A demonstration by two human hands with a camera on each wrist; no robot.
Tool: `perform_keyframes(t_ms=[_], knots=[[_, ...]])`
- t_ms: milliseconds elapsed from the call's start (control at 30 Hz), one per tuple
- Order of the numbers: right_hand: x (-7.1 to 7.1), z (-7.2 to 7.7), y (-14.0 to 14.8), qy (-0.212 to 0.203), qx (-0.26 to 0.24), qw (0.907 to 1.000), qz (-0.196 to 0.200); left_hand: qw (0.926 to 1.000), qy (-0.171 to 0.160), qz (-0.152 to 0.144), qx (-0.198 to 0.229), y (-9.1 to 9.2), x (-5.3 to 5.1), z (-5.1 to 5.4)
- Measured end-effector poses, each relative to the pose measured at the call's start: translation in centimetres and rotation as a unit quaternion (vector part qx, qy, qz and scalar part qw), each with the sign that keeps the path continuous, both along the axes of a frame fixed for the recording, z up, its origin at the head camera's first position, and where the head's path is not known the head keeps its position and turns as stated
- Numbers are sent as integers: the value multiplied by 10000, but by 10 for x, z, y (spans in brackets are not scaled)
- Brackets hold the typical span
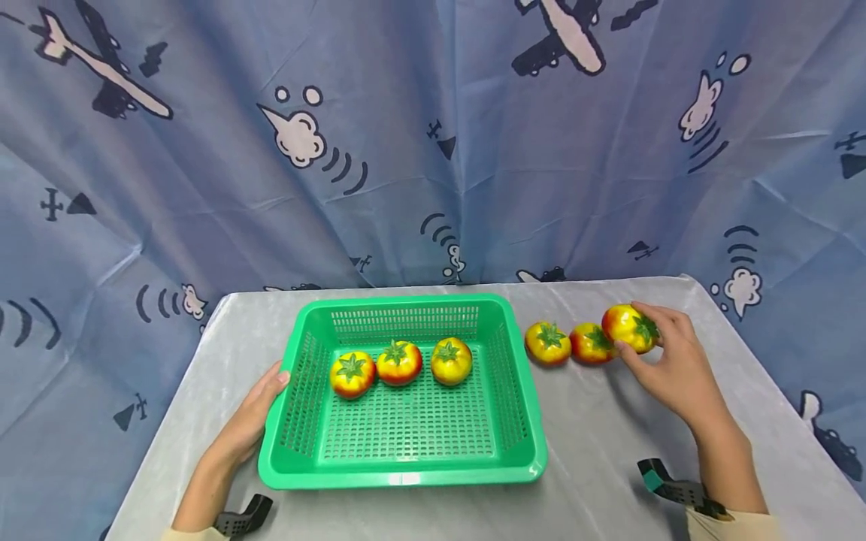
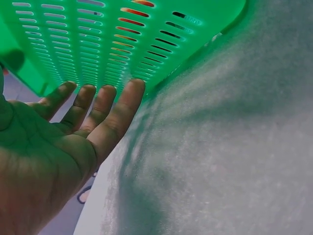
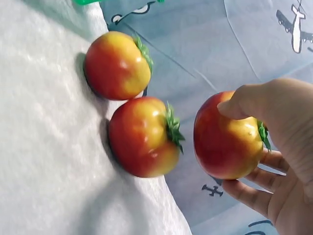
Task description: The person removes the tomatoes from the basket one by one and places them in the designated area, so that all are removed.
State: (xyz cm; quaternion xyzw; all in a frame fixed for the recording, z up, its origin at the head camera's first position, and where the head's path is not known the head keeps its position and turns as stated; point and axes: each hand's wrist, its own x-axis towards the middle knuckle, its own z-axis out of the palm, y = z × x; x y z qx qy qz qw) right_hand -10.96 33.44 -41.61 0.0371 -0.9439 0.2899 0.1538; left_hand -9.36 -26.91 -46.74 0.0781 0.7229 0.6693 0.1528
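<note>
A green plastic basket (image 1: 406, 478) with slotted walls stands on the table. Its left rim is held by my left hand (image 1: 246, 421), thumb over the edge; in the left wrist view the fingertips (image 2: 132, 90) touch the outer wall. Inside, towards the back, sit three red-and-yellow tomatoes with green leafy tops, the right one (image 1: 451, 361) slightly apart. To the right of the basket, my right hand (image 1: 679, 372) grips another tomato (image 3: 227, 139) between thumb and fingers, raised off the table. Beside it two tomatoes, one nearer the basket (image 1: 548, 343) and one farther right (image 1: 591, 343), rest on the table.
A pale grey cloth covers the table (image 1: 602, 481). Right behind its back edge hangs a blue curtain (image 1: 392, 218) printed with planes and clouds. Black bands, one on the left wrist (image 1: 243, 517) and one on the right (image 1: 676, 488), stick out sideways.
</note>
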Motion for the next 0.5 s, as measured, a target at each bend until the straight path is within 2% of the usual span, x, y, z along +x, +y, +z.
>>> perform_keyframes(t_ms=[267, 500], knots=[[-2, -8, 16, -412, 154, 9987, -249, 10000, 11, -11, 38, -1, 1, -4], [-9, -16, 23, -521, 176, 9980, -297, 10000, 12, 43, -87, -4, -1, -1]])
